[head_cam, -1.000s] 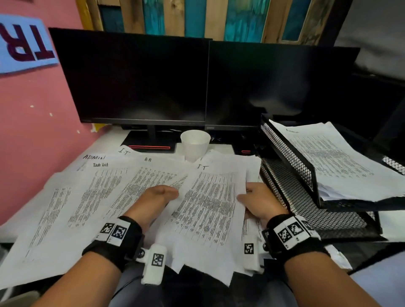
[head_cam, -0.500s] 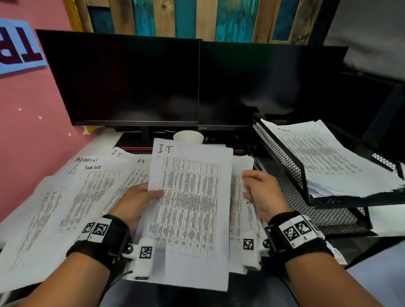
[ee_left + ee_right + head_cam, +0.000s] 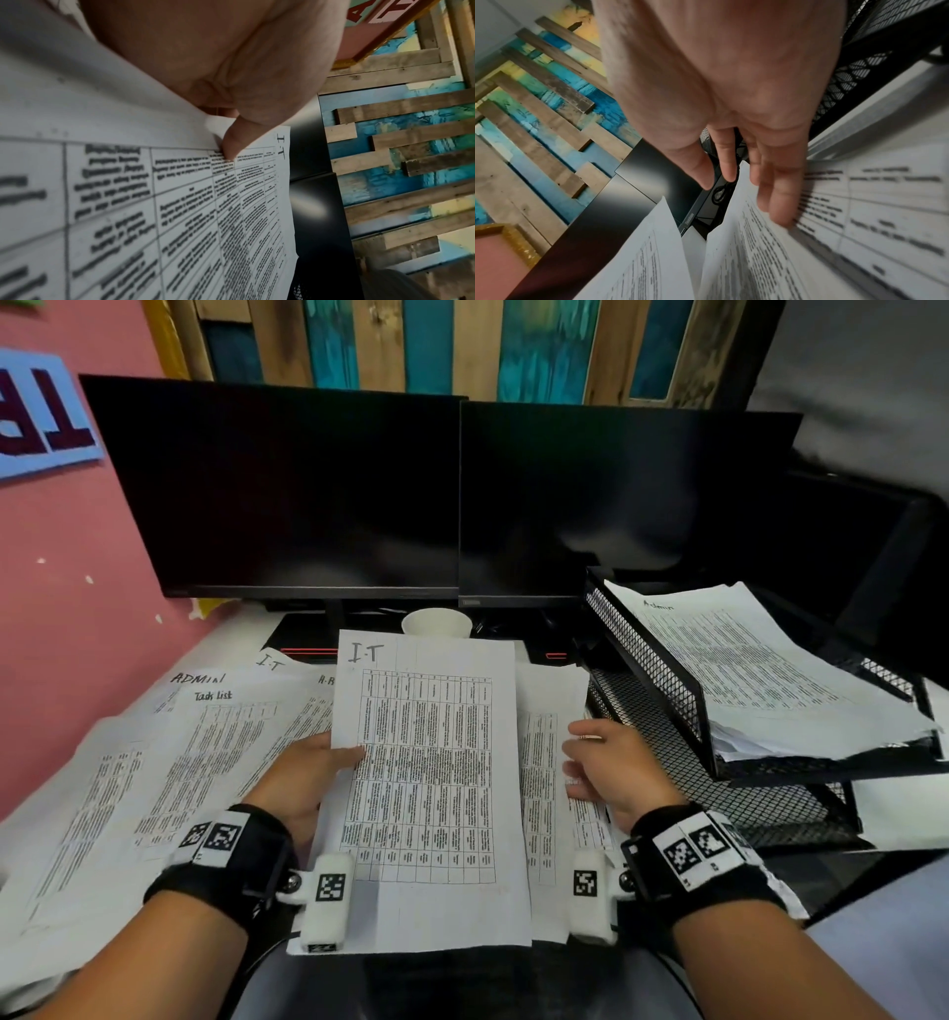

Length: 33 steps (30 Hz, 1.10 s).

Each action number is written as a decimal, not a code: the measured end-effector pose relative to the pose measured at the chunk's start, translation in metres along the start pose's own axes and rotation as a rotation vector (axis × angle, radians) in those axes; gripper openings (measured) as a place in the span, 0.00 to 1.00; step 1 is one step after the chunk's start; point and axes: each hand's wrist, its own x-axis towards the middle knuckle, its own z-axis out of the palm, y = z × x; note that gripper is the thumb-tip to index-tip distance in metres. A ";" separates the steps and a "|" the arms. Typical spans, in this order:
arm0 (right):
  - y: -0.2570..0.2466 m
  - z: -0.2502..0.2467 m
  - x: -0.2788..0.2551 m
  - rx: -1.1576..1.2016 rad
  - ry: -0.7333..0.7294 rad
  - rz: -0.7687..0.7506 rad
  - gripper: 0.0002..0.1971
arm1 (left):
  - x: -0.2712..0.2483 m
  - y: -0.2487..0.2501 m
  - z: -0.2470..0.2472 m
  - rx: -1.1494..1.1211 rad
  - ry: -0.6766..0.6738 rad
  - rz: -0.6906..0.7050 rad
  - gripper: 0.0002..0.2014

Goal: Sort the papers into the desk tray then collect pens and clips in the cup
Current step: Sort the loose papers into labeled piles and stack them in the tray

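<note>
desk nook by a pink wall (image 3: 77,588)
two dark monitors (image 3: 287,490) stand side by side before a plank wall (image 3: 462,346) of bare wood and teal paint.

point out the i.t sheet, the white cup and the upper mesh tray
I.T sheet (image 3: 426,778), head view, middle of its printed table.
White cup (image 3: 436,625), head view, visible rim above the sheet.
Upper mesh tray (image 3: 647,660), head view, its mesh side wall.

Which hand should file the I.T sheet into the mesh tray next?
Left. The left hand already pinches the I.T sheet at its left edge, thumb on top. The right hand is open on the loose papers beside the mesh tray; using it would probably need a handover.
</note>
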 end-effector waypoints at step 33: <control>0.014 0.033 -0.007 0.101 -0.085 -0.044 0.11 | -0.006 0.004 -0.002 -0.053 0.027 -0.032 0.13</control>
